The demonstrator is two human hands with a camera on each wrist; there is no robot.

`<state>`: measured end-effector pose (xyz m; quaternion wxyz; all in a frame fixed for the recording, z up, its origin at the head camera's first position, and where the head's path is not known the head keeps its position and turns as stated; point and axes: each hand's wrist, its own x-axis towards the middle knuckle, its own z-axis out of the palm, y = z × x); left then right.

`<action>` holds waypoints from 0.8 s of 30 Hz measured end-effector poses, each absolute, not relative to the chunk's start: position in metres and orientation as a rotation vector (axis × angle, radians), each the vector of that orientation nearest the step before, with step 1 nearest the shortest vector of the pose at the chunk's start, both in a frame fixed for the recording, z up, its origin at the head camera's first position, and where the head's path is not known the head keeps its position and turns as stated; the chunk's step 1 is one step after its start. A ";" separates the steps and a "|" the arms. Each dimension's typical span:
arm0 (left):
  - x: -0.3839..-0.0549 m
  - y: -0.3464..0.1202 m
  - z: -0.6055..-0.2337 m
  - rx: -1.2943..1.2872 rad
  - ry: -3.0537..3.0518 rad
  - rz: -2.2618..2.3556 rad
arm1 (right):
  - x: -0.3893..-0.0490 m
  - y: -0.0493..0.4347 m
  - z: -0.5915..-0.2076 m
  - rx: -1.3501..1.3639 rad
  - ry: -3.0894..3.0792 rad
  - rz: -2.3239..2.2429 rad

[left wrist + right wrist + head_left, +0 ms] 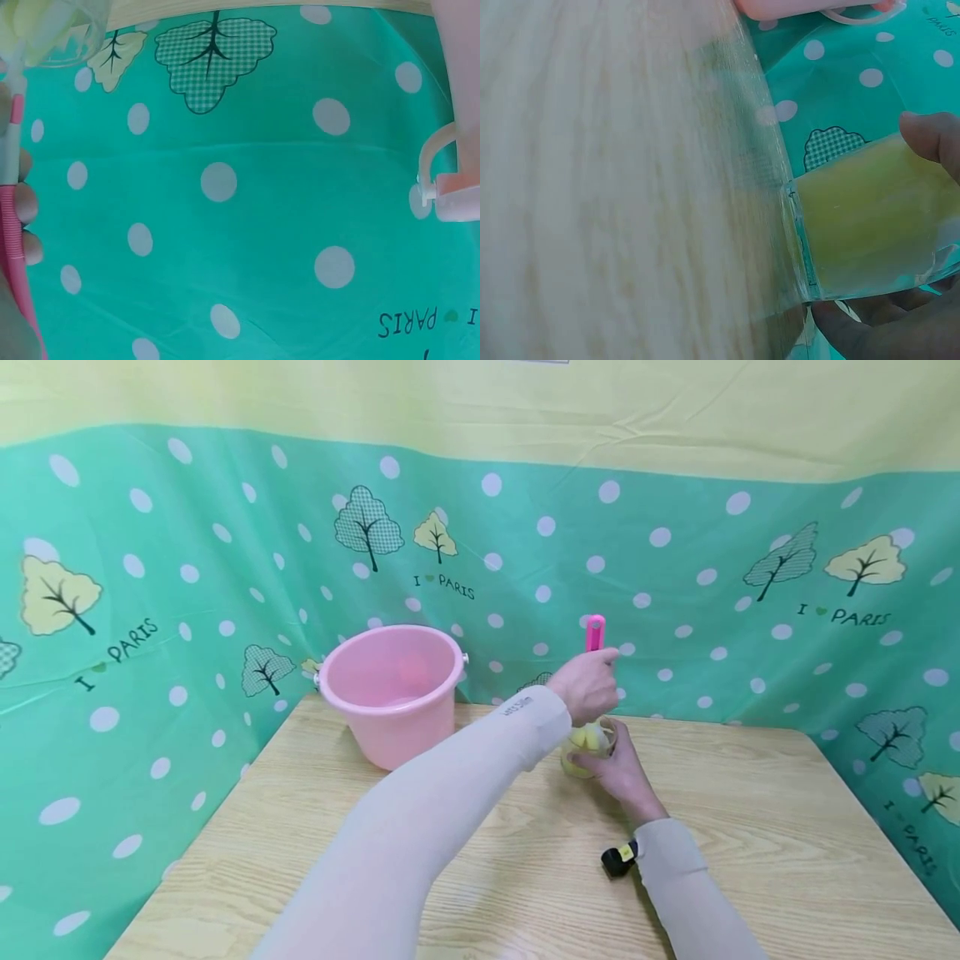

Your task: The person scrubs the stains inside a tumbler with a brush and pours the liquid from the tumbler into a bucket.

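In the head view my left hand (588, 687) grips a long pink-and-white handled tool (596, 633), upright above a clear glass (577, 767). The left wrist view shows several fingers (27, 202) wrapped round its ribbed pink handle (9, 217). The tool's lower end points into the glass and its kind cannot be made out. Pale yellow chunks (588, 739) are inside the glass. My right hand (622, 772) holds the glass from the right side. In the right wrist view the thumb and fingers lie round the glass (870, 225), which stands on the table.
A pink bucket (405, 722) stands at the back left of the wooden table (525, 877), with a reddish patch faintly visible inside. Behind hangs a green dotted cloth (675, 585) with printed trees. A small black camera (618, 862) sits by my right wrist.
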<state>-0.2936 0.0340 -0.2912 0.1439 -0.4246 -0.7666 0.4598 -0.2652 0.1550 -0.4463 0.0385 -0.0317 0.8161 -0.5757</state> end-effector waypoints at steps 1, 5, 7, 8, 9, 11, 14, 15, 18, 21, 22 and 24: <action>-0.294 0.035 -0.291 -1.237 -2.206 1.323 | -0.265 0.155 -0.446 -0.105 2.499 -1.775; -0.294 0.038 -0.291 -1.259 -2.180 1.324 | -0.263 0.155 -0.445 -0.143 2.474 -1.838; -0.295 0.040 -0.291 -1.255 -2.167 1.321 | -0.262 0.155 -0.444 -0.163 2.459 -1.871; -0.295 0.041 -0.292 -1.250 -2.159 1.324 | -0.262 0.155 -0.444 -0.173 2.455 -1.883; -0.295 0.042 -0.292 -1.243 -2.153 1.325 | -0.262 0.155 -0.444 -0.182 2.451 -1.894; -0.295 0.043 -0.294 -1.228 -2.137 1.334 | -0.262 0.154 -0.445 -0.194 2.448 -1.910; -0.295 0.044 -0.298 -1.203 -2.122 1.348 | -0.263 0.154 -0.446 -0.202 2.454 -1.913; -0.295 0.045 -0.299 -1.191 -2.122 1.348 | -0.264 0.154 -0.447 -0.202 2.462 -1.906; -0.295 0.047 -0.302 -1.158 -2.126 1.346 | -0.265 0.156 -0.448 -0.193 2.497 -1.865; -0.295 0.048 -0.304 -1.116 -2.138 1.366 | -0.266 0.158 -0.449 -0.182 2.536 -1.810; -0.295 0.047 -0.304 -1.104 -2.141 1.379 | -0.266 0.158 -0.449 -0.178 2.541 -1.798; -0.295 0.047 -0.304 -1.081 -2.148 1.405 | -0.266 0.157 -0.448 -0.162 2.550 -1.780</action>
